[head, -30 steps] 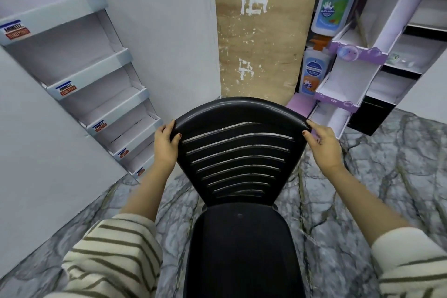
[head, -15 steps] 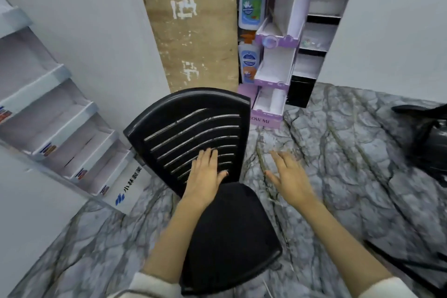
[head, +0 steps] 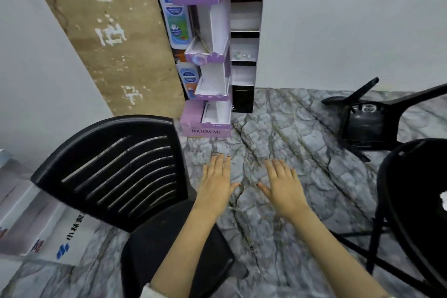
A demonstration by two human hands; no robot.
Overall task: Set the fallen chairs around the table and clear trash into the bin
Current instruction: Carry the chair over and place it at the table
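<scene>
A black plastic chair (head: 116, 172) stands upright at the lower left, its slatted back toward the wall. My left hand (head: 216, 182) hovers open just right of the chair's back, not touching it. My right hand (head: 283, 184) is open beside it over the marble floor, holding nothing. A second black chair (head: 367, 118) lies tipped over on the floor at the right, legs pointing out. The round black table (head: 416, 189) shows at the right edge, with a scrap of white trash (head: 444, 201) on it.
A purple and white cardboard display rack (head: 210, 60) stands ahead against a brown pillar (head: 108, 31). White cardboard shelving (head: 29, 220) sits at the lower left beside the upright chair. A white wall panel (head: 350, 36) runs along the back right. Grey marble floor (head: 278, 128) lies between the chairs.
Both hands let go of the upright chair's back and opened. My view swung right, bringing the fallen chair and the table into sight.
</scene>
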